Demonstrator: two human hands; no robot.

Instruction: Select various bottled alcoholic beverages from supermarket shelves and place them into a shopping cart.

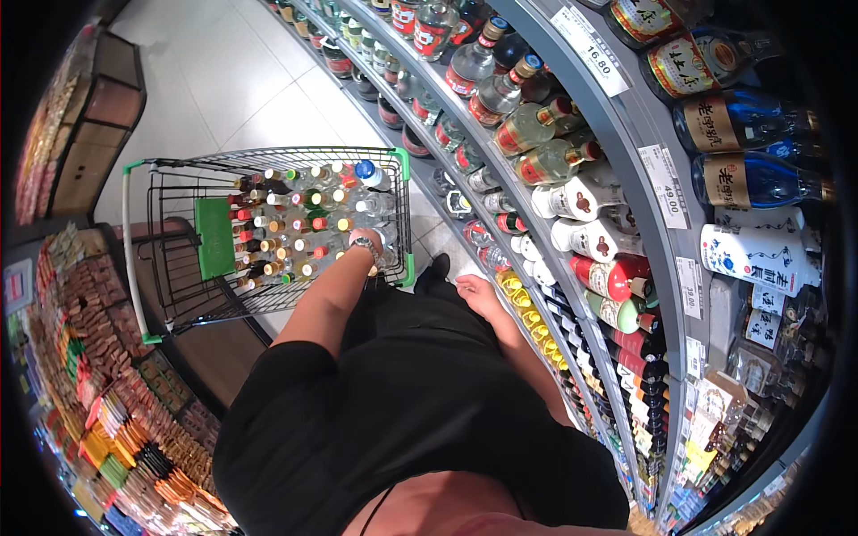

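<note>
My left hand (365,242), with a metal-banded watch (366,248) at the wrist, reaches into the near right end of a wire shopping cart (407,228) with green corners. Its fingers are among upright glass bottles (320,221) with caps of several colours; whether they grip a bottle cannot be told. A larger bottle with a blue cap (365,169) stands at the far end of the group. My right hand (474,293) hangs beside my body near the lower shelves, empty, its fingers loosely bent and apart.
Curved shelving (643,201) of liquor bottles and price tags runs along the right. A green panel (214,238) is on the cart's left part. Packaged goods (100,315) fill a display at left. Pale floor tiles (248,74) lie beyond the cart.
</note>
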